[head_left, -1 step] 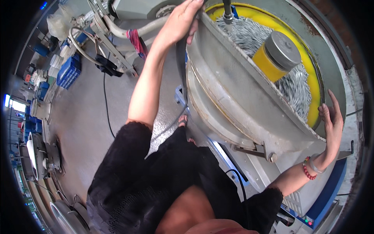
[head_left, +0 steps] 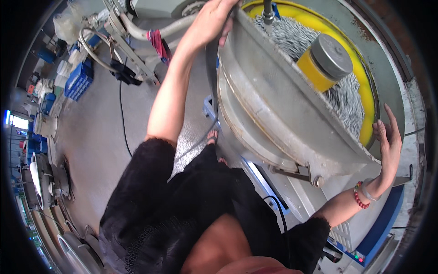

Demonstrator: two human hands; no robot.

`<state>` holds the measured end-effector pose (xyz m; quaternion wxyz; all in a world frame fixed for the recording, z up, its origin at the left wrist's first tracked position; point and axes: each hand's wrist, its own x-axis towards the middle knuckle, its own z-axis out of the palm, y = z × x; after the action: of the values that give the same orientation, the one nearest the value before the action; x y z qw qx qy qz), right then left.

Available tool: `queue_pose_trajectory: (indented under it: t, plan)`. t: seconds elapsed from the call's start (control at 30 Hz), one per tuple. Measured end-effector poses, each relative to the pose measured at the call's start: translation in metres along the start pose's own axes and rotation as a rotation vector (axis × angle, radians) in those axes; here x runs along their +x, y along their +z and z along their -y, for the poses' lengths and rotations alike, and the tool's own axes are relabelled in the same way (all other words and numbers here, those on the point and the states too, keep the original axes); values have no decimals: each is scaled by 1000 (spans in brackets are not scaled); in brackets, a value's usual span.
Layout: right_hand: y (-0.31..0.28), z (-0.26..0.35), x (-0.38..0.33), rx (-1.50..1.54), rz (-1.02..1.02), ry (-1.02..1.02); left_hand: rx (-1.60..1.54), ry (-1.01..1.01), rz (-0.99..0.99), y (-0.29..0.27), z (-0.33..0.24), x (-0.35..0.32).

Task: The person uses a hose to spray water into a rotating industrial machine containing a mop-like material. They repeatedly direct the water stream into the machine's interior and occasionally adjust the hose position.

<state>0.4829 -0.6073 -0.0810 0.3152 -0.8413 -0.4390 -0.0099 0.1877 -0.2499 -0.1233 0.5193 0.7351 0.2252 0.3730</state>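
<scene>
A large grey metal tub [head_left: 273,91] with a yellow lining [head_left: 367,100] stands in front of me, full of small shiny silvery pieces [head_left: 349,100]. From its middle rises a yellow post [head_left: 315,73] topped by a grey cap [head_left: 331,54]. My left hand [head_left: 212,23] is closed over the tub's far left rim, its fingertips partly hidden. Beneath it hangs a dark strip [head_left: 211,73]; whether the hand also holds this I cannot tell. At the right side of the tub, my right hand [head_left: 388,141] has its fingers apart, with one finger raised and nothing held.
A metal rod [head_left: 268,13] points down into the tub at the back. Left of the tub stands a metal frame with a pipe [head_left: 173,29] and a tied red cloth [head_left: 157,43]. A black cable [head_left: 122,114] trails over the floor; a blue crate [head_left: 79,81] stands farther left.
The view has shifted slightly, and the silvery pieces look a little different in arrangement. Both hands keep their places at the tub.
</scene>
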Motion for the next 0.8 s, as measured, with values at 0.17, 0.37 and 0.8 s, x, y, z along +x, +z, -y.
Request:
queue_pose_trajectory:
  t: [0.17,0.37,0.8]
  plan:
    - [-6,-6,3,14,67,19,-74,21,-39,-10,10,-18]
    - [-19,-12,3,-19,120,101,2,113,-27,-3,6,-1]
    - [20,42,1,-4,71,6,288,341,-70,-11,12,6]
